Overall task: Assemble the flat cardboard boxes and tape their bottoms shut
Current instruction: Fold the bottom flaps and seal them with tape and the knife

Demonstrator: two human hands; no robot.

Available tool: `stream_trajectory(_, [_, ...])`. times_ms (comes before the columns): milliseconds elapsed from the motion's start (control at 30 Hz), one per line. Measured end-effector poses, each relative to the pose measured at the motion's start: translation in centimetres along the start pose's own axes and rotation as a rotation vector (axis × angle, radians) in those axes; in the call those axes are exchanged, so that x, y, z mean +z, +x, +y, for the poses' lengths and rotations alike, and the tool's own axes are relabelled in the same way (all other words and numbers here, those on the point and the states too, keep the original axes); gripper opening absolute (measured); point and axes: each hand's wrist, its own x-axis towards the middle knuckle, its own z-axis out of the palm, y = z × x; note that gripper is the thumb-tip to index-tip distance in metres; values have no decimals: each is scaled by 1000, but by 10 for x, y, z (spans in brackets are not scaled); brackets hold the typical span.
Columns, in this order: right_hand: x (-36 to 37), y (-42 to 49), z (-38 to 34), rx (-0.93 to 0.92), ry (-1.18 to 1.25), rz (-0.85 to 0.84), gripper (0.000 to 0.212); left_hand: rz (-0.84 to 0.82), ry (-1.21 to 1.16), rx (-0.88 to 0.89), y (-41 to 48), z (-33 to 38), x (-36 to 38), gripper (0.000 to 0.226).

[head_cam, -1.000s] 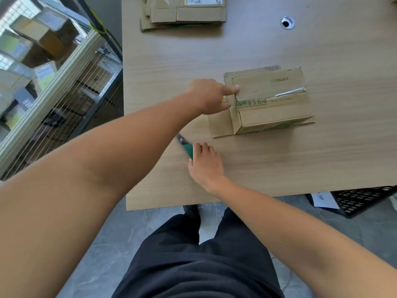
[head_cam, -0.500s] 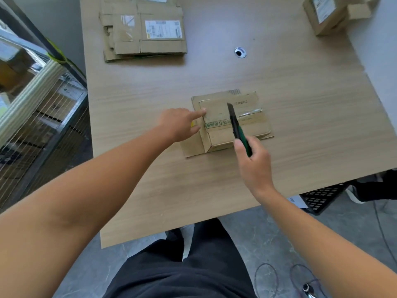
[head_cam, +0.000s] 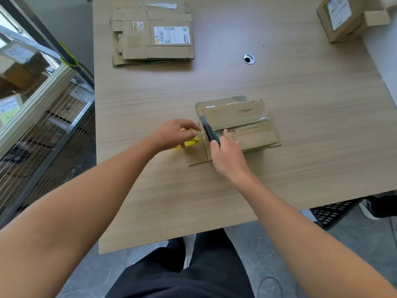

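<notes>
Fingers (head_cam: 189, 125) of the left hand (head_cam: 171, 134) pinch the tape roll (head_cam: 191, 143); the right hand (head_cam: 227, 155) grips a knife (head_cam: 207, 131) against the box (head_cam: 247, 121), central on the desk (head_cam: 300, 168). Its bottom seam appears taped, cut pending; flat boxes (head_cam: 150, 39) at 11 o'clock await assembly.

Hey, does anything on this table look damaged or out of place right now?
Mostly wear. The clear tape on the box in the middle lies wrinkled and bunched at its right end. The flat cardboard stack at the far left has ragged, torn edges and old tape patches. Nothing spilled.
</notes>
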Motion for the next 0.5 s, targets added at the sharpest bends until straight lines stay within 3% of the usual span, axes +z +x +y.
stream_trajectory(133, [-5, 2, 0, -10, -51, -36, 50, -17, 202, -88, 8, 4, -5, 11])
stream_trajectory(200, [-6, 3, 2, -13, -84, -54, 47, -16, 340, -134, 10, 4, -6, 16])
stream_trajectory(400, [-3, 5, -1, -46, -254, -82, 42, 8, 192, -150, 4, 9, -9, 12])
stream_trajectory(500, [2, 7, -4, -41, -394, -90, 43, 78, 299, -142, 0, 14, -3, 13])
